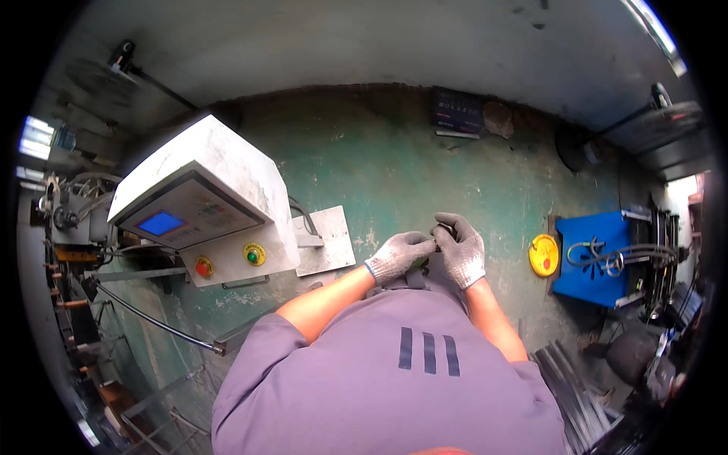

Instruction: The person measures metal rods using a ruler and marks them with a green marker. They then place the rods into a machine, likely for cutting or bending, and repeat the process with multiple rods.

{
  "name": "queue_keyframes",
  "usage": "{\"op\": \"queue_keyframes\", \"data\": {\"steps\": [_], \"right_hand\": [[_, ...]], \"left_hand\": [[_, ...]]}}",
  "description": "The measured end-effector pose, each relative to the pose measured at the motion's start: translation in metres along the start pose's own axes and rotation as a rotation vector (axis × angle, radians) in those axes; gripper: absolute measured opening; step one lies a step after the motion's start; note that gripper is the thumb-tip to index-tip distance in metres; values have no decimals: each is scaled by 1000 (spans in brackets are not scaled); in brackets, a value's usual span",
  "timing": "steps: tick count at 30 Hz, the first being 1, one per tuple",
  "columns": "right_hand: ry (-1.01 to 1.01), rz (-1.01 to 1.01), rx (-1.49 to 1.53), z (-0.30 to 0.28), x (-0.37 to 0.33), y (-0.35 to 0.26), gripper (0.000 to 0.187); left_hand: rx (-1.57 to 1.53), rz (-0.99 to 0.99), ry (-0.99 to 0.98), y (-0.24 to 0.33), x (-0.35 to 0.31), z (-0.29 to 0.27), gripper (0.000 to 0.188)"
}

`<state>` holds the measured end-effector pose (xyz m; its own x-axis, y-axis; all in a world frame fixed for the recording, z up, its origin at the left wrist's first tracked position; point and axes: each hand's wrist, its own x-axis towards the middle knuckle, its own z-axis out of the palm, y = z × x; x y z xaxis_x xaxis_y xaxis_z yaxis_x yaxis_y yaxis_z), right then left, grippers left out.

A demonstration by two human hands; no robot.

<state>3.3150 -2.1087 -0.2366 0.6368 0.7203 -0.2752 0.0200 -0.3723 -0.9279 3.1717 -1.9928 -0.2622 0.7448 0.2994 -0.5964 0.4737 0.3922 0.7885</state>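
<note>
Both of my hands wear grey knit gloves and meet in front of my body, above the green floor. My left hand is closed, its thumb and fingertips pinched together and pointing right. My right hand bends its fingers and thumb inward against the left fingertips. Something small and dark seems to sit between the fingertips, too hidden to name. Just below the hands, a dark greenish item shows in part at the front of my purple shirt.
A white control cabinet with a blue screen, a red button and a green button stands at left on a base plate. At right are a blue machine and a yellow disc. Metal strips lie lower right.
</note>
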Motion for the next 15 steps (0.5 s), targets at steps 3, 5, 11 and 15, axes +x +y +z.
{"op": "queue_keyframes", "data": {"steps": [3,5,11,15], "right_hand": [[-157,-34,-94,-3,67,-16,31],[-272,-108,-160,-11,123,-28,30],[-388,-33,108,-18,278,-73,35],[-495,-99,21,4,358,-112,37]], "left_hand": [[-238,5,25,16,43,-17,42],[-438,48,52,44,75,-22,41],[-432,135,337,140,134,-50,39],[-628,191,569,158,154,-79,33]]}}
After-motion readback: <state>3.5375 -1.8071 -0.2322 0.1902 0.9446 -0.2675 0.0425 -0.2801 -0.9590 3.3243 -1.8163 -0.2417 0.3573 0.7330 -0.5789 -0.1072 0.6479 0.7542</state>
